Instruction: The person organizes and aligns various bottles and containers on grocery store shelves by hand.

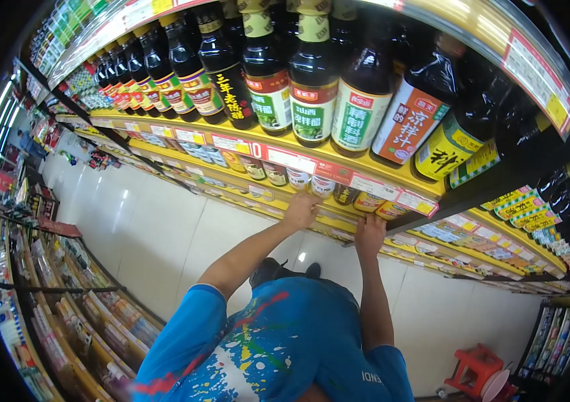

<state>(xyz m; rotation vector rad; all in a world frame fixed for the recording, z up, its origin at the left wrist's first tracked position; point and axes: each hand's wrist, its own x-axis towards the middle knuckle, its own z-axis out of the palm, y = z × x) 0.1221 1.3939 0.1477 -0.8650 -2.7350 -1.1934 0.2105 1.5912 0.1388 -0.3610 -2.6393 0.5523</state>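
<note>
My left hand (302, 210) reaches to the shelf below the bottles, its bent fingers against the lower part of a white-labelled jar (323, 186). They look closed on it, though the fingertips are partly hidden. My right hand (370, 234) is at the same shelf's front edge, just under a yellow-labelled container (368, 202). Its fingers point up and touch the container or the shelf lip; nothing is visibly held. Between the two hands stands a dark brown jar (346, 194). Another white-labelled jar (298, 178) sits left of it all.
Above my hands, an upper shelf holds sauce and vinegar bottles (312, 100) behind a price-tag strip (285, 159). A dark shelf upright (459, 184) stands to the right. Behind me are more shelves (77, 301) and a red stool (474, 368) on the tiled floor (157, 228).
</note>
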